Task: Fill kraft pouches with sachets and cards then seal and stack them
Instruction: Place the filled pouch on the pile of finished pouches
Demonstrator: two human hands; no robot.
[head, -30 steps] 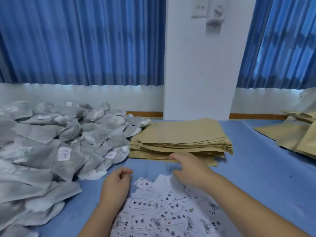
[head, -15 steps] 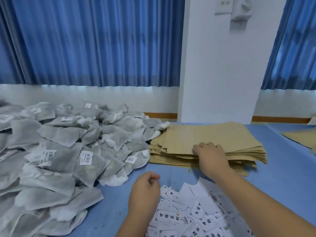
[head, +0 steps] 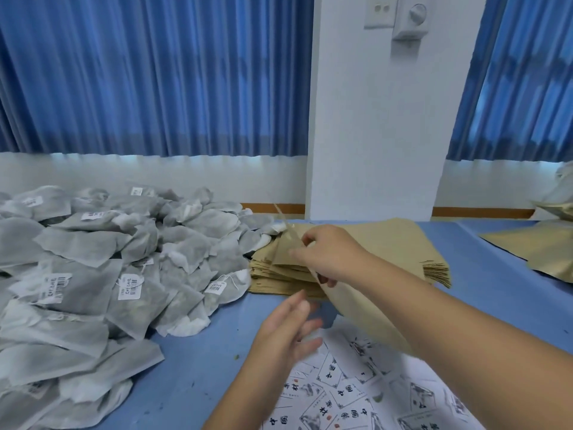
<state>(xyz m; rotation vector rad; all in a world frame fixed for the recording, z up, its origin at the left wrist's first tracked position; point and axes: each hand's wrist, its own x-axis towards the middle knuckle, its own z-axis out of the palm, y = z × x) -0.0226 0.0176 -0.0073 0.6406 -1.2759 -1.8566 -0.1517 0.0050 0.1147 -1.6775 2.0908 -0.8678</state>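
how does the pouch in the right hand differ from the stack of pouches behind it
The held pouch is single, tilted and held up by the right hand; the pouch stack is many layers lying flat on the blue table. The held pouch looks blurred; the pouch stack looks sharp. Both are plain kraft brown.

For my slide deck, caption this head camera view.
Right hand holds a kraft pouch above the stack; open left hand hovers below, sachets alongside.

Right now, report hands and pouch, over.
Right hand pinching one pouch, raised above the stack. Left hand open, near the pouch, over the cards. Sachets piled left, clear of both hands. Nothing in the way.
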